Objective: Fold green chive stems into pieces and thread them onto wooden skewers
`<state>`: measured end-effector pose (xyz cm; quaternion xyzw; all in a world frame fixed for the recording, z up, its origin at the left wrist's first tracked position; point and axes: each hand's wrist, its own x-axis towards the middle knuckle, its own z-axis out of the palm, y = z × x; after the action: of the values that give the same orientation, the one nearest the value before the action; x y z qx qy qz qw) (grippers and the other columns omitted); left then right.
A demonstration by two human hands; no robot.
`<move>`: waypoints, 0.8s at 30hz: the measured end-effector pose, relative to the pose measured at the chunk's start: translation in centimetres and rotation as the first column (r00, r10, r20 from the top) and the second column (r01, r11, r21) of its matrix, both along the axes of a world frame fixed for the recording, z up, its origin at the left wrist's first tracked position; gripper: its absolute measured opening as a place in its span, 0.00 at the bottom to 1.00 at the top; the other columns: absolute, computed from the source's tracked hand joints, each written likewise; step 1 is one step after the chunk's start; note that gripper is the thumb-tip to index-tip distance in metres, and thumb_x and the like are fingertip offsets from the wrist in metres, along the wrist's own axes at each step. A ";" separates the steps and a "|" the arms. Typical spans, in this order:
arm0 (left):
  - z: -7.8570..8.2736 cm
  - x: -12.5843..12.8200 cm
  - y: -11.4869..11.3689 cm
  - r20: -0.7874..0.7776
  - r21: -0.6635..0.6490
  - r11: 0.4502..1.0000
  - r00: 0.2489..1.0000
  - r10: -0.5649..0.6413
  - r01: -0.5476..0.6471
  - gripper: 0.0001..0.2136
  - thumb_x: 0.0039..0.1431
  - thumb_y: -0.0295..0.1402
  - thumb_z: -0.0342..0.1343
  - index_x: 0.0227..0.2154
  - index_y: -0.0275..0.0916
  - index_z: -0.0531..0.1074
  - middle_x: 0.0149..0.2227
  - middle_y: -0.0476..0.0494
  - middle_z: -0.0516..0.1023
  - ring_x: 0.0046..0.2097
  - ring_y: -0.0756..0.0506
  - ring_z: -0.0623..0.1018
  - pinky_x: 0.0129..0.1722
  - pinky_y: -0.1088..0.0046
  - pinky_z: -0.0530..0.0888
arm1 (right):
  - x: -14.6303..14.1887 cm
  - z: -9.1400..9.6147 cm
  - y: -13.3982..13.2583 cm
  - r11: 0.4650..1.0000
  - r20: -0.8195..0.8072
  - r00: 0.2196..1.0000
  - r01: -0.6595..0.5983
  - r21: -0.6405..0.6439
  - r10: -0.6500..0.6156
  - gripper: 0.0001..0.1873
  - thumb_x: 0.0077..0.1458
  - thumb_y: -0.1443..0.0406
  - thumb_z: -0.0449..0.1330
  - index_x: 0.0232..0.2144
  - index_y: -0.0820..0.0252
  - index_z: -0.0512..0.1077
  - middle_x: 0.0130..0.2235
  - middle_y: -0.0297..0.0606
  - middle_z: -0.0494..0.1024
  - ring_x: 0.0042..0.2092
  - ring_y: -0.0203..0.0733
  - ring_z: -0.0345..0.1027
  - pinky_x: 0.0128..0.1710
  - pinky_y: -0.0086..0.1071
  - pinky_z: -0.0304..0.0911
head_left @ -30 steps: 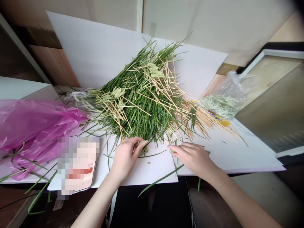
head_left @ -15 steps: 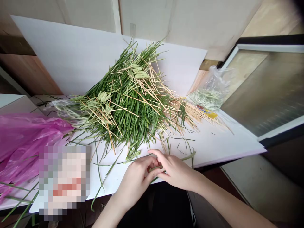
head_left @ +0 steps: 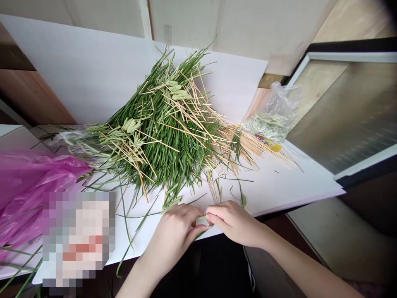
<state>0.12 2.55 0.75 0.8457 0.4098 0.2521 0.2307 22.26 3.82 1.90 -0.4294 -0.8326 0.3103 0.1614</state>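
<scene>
Currently, the left hand (head_left: 172, 236) and the right hand (head_left: 234, 223) are together at the fingertips, both pinched on one narrow green leaf blade (head_left: 201, 218). This work proceeds on the white board worktop (head_left: 273, 186), just in front of a heaped pile of long green leaf blades and thin pale wooden sticks (head_left: 161, 136). Loose green strands (head_left: 125, 219) lie left of the hands.

View: head-worn camera | Position: on the person's head, above the white board (head_left: 93, 82) | Facing: forward and down | Nearness: close, looked down on the left hand (head_left: 172, 236) and right hand (head_left: 235, 223) | Framing: both hands sat low, with the grass pile (head_left: 161, 136) just beyond them
</scene>
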 end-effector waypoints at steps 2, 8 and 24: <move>-0.1 0.2 -0.2 -0.053 0.070 0.997 0.998 -0.035 0.039 0.09 0.71 0.39 0.54 0.40 0.42 0.76 0.36 0.47 0.82 0.37 0.40 0.78 0.39 0.64 0.69 | -0.3 0.2 0.0 0.999 -0.009 1.000 -0.008 -0.037 0.008 0.19 0.70 0.67 0.52 0.24 0.56 0.61 0.22 0.26 0.61 0.26 0.35 0.57 0.29 0.31 0.45; 0.4 0.6 -0.3 0.072 0.029 0.999 0.996 -0.045 0.043 0.14 0.74 0.38 0.49 0.40 0.45 0.81 0.34 0.48 0.82 0.36 0.43 0.77 0.41 0.66 0.66 | -0.3 0.9 0.4 0.988 -0.099 0.994 -0.060 -0.144 0.046 0.20 0.71 0.66 0.52 0.24 0.57 0.65 0.22 0.25 0.62 0.27 0.34 0.58 0.31 0.29 0.50; 0.7 0.8 -0.7 0.525 -0.675 0.694 0.824 0.213 0.251 0.21 0.69 0.49 0.53 0.26 0.38 0.70 0.21 0.55 0.60 0.25 0.51 0.59 0.27 0.73 0.56 | 0.2 1.6 -0.3 0.945 -0.050 0.982 -0.158 0.286 0.180 0.16 0.66 0.75 0.51 0.26 0.57 0.64 0.26 0.29 0.67 0.27 0.36 0.59 0.27 0.30 0.51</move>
<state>0.97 1.89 1.47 0.5764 0.3780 0.3073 0.6561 22.46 3.47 3.50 -0.3171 -0.8952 0.2180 0.2249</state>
